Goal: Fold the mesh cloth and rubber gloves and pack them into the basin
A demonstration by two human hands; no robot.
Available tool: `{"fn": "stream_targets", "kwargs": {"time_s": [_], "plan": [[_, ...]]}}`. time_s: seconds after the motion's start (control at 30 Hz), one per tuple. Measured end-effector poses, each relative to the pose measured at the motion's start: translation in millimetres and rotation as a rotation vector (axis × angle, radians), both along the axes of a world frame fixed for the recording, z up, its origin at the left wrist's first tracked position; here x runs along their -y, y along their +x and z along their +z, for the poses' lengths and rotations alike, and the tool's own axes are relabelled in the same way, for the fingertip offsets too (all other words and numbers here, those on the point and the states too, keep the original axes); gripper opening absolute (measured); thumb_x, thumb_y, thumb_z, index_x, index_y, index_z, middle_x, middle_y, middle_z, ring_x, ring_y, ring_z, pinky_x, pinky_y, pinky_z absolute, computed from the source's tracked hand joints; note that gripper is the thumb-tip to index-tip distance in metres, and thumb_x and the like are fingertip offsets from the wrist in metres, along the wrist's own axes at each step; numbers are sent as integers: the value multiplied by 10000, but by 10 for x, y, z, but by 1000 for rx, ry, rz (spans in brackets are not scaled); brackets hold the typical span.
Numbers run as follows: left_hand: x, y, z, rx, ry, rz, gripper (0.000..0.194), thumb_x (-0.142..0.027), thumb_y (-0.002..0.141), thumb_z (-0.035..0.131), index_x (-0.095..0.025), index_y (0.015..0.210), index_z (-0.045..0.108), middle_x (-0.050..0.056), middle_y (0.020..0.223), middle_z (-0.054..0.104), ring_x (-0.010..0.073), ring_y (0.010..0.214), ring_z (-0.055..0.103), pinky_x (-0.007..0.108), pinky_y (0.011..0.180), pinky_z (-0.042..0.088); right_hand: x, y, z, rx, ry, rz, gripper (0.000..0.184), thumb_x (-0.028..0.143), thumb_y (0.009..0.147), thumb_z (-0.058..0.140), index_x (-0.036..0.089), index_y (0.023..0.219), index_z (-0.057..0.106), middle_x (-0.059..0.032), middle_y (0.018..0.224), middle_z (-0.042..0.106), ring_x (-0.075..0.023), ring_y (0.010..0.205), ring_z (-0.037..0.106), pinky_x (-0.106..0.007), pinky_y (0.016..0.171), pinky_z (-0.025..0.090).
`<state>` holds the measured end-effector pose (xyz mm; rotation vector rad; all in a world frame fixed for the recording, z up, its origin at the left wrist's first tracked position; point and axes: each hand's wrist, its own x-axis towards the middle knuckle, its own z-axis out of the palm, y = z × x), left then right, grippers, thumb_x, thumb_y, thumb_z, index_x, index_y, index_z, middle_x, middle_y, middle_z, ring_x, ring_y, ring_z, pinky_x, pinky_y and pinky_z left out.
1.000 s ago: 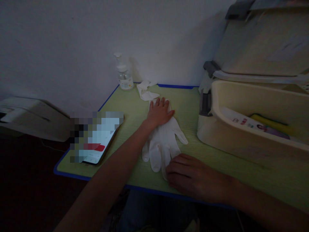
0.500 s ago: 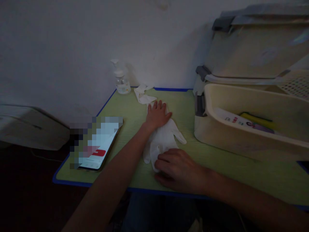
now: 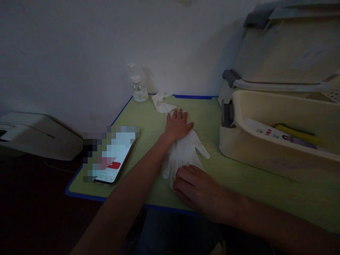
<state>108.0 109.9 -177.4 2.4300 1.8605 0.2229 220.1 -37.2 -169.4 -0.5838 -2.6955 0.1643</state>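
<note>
From the head view, we see the white glove (image 3: 183, 150) lying on the desk (image 3: 145, 131), cuff away from us; our left hand (image 3: 178, 125) rests on the cuff end, fingers spread open; our right hand (image 3: 203, 191) curls its fingers over the near end, and we cannot tell whether they grip it; the phone (image 3: 120, 150) lies left of our left forearm; the bottle (image 3: 139, 92) stands near the far edge; the open box (image 3: 262, 152) is at right.
</note>
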Motion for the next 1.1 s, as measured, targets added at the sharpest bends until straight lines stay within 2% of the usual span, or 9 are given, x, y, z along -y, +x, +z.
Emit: {"fn": "stream_targets", "kwargs": {"time_s": [0.4, 0.57, 0.73, 0.87, 0.97, 1.1], "plan": [[6, 14, 14, 1, -14, 8, 624, -473, 907, 262, -109, 1414, 263, 116, 1514, 208, 294, 1395, 157, 527, 1111, 144, -13, -27, 24, 62, 1, 90, 89, 145, 854, 535, 130, 771, 566, -34, 819, 547, -157, 756, 427, -281, 705, 352], [5, 10, 12, -1, -22, 9, 623, -475, 909, 253, -114, 1417, 255, 111, 1518, 195, 289, 1397, 151, 526, 1111, 143, -24, -20, 57, 76, -57, 92, 110, 190, 870, 512, 130, 794, 565, -41, 820, 570, -162, 768, 452, -286, 714, 374], [3, 9, 10, -19, -23, 10, 623, -477, 910, 241, -117, 1418, 249, 112, 1518, 196, 286, 1398, 149, 526, 1111, 145, -58, 25, 62, -52, -176, 59, 171, 175, 908, 428, 122, 820, 564, -56, 809, 584, -140, 776, 494, -270, 761, 405], [4, 7, 7, -15, -15, 6, 624, -476, 909, 244, -113, 1416, 256, 118, 1514, 207, 288, 1396, 157, 528, 1109, 149, -79, 42, 53, -159, -124, 35, 188, 214, 915, 421, 134, 885, 589, -93, 1012, 597, -160, 910, 505, -295, 825, 418], [6, 6, 8, -9, -11, 3, 625, -477, 909, 243, -113, 1417, 255, 116, 1514, 209, 288, 1396, 157, 529, 1108, 152, -78, 24, 52, -67, -61, 58, 194, 281, 903, 467, 150, 921, 609, -91, 1187, 560, -198, 1073, 462, -349, 931, 380], [2, 6, 2, -13, -14, 3, 628, -481, 907, 241, -113, 1416, 258, 114, 1513, 212, 288, 1394, 161, 526, 1108, 155, -62, -5, 37, 65, -25, 62, 248, 342, 876, 527, 159, 1024, 604, -67, 1172, 581, -210, 1133, 440, -404, 1018, 305]]}}
